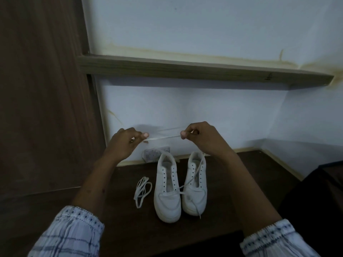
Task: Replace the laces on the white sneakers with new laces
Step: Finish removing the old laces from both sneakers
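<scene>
Just above the middle of the frame, both hands are raised in front of the pale wall (204, 112) and stretch a white lace (163, 137) taut between them. The left hand (123, 143) pinches one end between thumb and curled fingers; the right hand (201, 139) pinches the other the same way. The stretch between them is motion-blurred, so whether it is one strand or two cannot be told.

Below the hands, two white sneakers stand side by side on a dark wooden surface (241, 182), toes toward the bottom of the frame. The left sneaker (168, 193) shows open eyelets with no lace in them. The right sneaker (195, 186) has a lace (193, 175) running loosely up over its eyelets toward the right hand — its free end trails past the toe.

Left of the sneakers lies a loose coil of white lace (142, 191), just beside the left sneaker but apart from it. A wooden shelf (185, 68) crosses the upper half of the frame.
</scene>
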Motion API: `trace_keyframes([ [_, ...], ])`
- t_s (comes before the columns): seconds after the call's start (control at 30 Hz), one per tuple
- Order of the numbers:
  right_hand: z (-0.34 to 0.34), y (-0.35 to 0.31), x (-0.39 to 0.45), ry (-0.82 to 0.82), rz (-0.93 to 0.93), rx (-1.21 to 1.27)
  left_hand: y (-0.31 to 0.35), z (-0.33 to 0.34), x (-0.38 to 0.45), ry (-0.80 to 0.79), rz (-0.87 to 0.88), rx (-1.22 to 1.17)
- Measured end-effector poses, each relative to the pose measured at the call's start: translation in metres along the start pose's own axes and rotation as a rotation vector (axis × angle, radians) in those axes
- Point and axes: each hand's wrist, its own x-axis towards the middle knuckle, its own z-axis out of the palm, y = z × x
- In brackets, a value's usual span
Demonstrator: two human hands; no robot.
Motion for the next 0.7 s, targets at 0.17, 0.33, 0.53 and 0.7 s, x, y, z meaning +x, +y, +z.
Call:
trace_keyframes([
  [0.17, -0.009, -0.009, 0.005, 0.041, -0.033, 0.057, -0.014, 0.002, -0.003, -0.093, -0.126, 0.188],
  [0.33, -0.013, -0.033, 0.011, 0.093, -0.125, 0.321, 0.023, 0.011, 0.007, -0.135, -0.138, 0.079],
  [0.53, -0.012, -0.045, 0.023, 0.186, -0.217, 0.359, 0.112, 0.028, 0.003, -0.354, -0.245, -1.15],
  [0.7, -0.022, -0.021, 0.023, 0.436, -0.098, 0.498, 0.095, 0.032, -0.004, -0.303, -0.267, -1.122],
])
